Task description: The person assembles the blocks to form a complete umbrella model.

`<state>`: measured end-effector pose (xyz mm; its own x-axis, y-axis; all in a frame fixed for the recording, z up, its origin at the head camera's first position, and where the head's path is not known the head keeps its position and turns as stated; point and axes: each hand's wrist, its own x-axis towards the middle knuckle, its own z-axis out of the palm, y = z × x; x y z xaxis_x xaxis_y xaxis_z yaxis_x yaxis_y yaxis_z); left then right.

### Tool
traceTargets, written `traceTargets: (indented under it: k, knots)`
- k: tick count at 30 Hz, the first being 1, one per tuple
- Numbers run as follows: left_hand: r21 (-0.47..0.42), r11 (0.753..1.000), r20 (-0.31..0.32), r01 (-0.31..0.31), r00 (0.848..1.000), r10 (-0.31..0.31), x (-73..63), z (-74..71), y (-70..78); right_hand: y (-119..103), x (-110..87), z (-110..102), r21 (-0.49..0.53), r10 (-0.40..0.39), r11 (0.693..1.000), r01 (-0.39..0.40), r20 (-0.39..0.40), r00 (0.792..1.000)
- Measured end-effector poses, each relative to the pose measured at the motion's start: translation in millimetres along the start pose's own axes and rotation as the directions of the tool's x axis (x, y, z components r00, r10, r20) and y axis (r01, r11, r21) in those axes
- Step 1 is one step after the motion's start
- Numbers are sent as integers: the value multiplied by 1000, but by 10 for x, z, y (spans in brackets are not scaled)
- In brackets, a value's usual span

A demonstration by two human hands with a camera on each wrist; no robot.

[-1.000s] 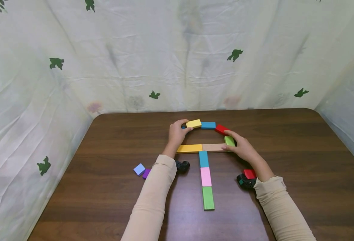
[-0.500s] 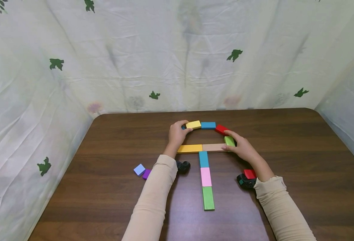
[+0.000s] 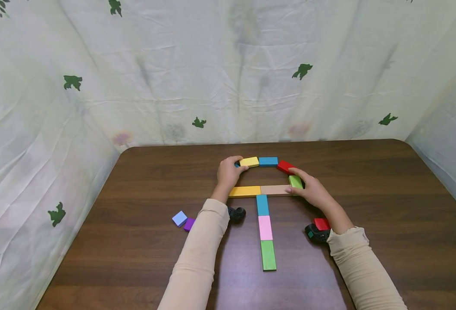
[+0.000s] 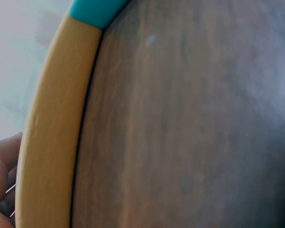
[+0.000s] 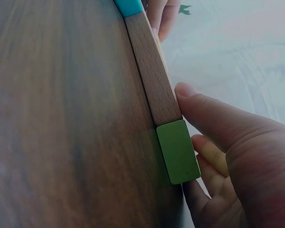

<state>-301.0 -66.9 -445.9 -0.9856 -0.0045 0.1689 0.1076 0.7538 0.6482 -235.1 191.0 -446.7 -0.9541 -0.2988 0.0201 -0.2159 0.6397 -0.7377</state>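
In the head view, my left hand (image 3: 228,174) pinches the left end of a light yellow block (image 3: 249,162), thumb on the near side and finger on the far side. A bit of a blue block (image 3: 237,164) shows inside that grip; the rest is hidden. My right hand (image 3: 311,187) curls round a light green block (image 3: 295,181), its index finger by the red block (image 3: 285,166) and its thumb by the bare wood block (image 3: 276,190). A blue block (image 3: 268,162) lies between the yellow and red ones, forming an arch. The right wrist view shows the green block's end (image 5: 178,152) against the wood.
An orange-yellow block (image 3: 245,191) continues the wood block's row. Below it run teal (image 3: 263,205), pink (image 3: 265,227) and green (image 3: 268,255) blocks. Light blue (image 3: 179,218) and purple (image 3: 188,224) blocks lie left; a red block (image 3: 322,224) lies by the right wrist.
The light yellow block has shifted slightly toward the person and lines up more closely with the blue block, the left hand moving with it. The right hand has stayed still.
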Motion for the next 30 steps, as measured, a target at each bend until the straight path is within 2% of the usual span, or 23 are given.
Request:
traceTargets:
  k: [10,17,24,30]
  knots:
    - [36,999,44,22,999,-24,6,-18,11,-6,2,0,5,-2,1000,2,0,1000]
    - [70,998,60,3,998,-7,11,-36,18,-5,3,-1,7,-6,1000,6,0,1000]
    - [2,1000,59,-31,998,31,26,-82,-7,-6,1,1,9,-8,1000,8,1,1000]
    - [-54,995,35,-86,996,88,33,-227,16,1,-3,4,8,-7,1000,7,-3,1000]
